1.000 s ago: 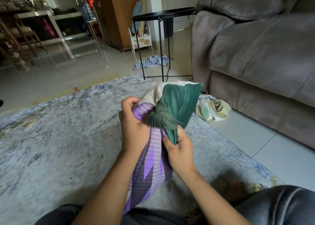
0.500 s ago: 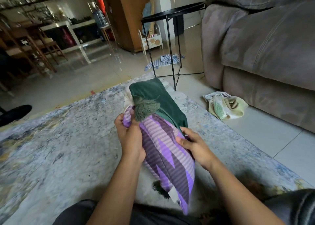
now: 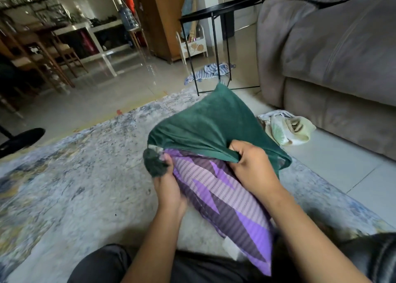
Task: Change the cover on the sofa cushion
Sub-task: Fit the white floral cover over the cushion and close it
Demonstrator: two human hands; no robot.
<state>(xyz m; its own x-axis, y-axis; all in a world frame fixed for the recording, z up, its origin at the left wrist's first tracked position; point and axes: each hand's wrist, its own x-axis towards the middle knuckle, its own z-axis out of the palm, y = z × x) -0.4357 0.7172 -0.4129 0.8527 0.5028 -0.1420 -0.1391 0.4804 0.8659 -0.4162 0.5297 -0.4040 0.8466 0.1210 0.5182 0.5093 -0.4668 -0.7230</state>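
A purple striped cushion (image 3: pixel 227 201) lies tilted over my lap and the rug. Its far end is inside a dark green cover (image 3: pixel 210 124), which has a green tassel (image 3: pixel 155 163) at its near left corner. My left hand (image 3: pixel 169 188) grips the cushion's left edge just under the tassel. My right hand (image 3: pixel 251 162) pinches the green cover's open hem on the right side, fingers curled into the fabric.
A grey patterned rug (image 3: pixel 75 175) lies under me. A grey sofa (image 3: pixel 332 57) stands at the right, with a crumpled pale cover (image 3: pixel 287 130) on the tiles before it. A black side table (image 3: pixel 218 36) and a striped cloth (image 3: pixel 211 71) are beyond.
The green cover has spread over more of the cushion's far end. My right hand moved up from the cushion's side and took hold of the cover's hem. The view tilted down.
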